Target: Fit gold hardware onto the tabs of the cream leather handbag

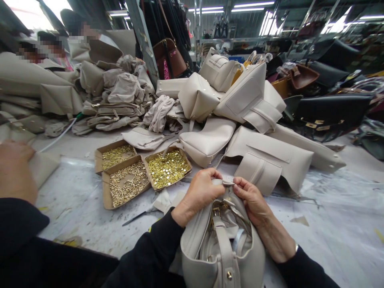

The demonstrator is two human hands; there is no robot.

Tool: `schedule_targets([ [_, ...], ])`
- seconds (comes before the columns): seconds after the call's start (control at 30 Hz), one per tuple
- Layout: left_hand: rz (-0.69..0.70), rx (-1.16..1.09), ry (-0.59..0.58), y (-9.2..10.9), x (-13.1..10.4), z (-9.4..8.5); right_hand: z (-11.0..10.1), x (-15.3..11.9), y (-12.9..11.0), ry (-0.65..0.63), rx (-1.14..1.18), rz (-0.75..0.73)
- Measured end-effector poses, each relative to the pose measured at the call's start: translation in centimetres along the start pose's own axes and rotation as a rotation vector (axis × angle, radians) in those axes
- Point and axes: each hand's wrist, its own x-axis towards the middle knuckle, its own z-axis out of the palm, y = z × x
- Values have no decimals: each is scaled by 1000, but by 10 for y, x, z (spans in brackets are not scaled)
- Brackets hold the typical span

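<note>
A beige handbag (222,248) stands open at the front edge of the view, its strap and gold buckle over the opening. On its far rim, my left hand (202,190) pinches the edge from the left. My right hand (250,198) pinches the same rim from the right, its fingertips a short way from the left ones. Just beyond my left hand sits a cardboard tray of gold pieces (145,158), with two more trays, one of small studs (105,202) and one behind it (97,160).
Beige bags (201,138) are heaped behind my hands. Beige pieces and linings (123,90) pile up at the back left. Black bags (333,112) lie at the right. A thin tool (135,218) rests left of the bag. Another person's hand (16,172) is at the far left.
</note>
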Motion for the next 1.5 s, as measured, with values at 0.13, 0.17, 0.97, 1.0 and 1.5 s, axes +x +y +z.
schedule_targets([
  [0.13, 0, 71, 17, 4, -4, 1, 1, -2, 0, 34, 31, -8],
  [0.17, 11, 69, 22, 4, -4, 1, 1, -2, -1, 34, 31, -6],
  [0.97, -60, -89, -13, 2, -1, 6, -12, -3, -8, -49, -127, 104],
  [1.0, -64, -97, -2, 2, -2, 6, -12, -2, -7, -56, -111, 109],
  [1.5, -13, -128, 28, -5, 0, 13, -11, -2, -3, -41, -36, 150],
])
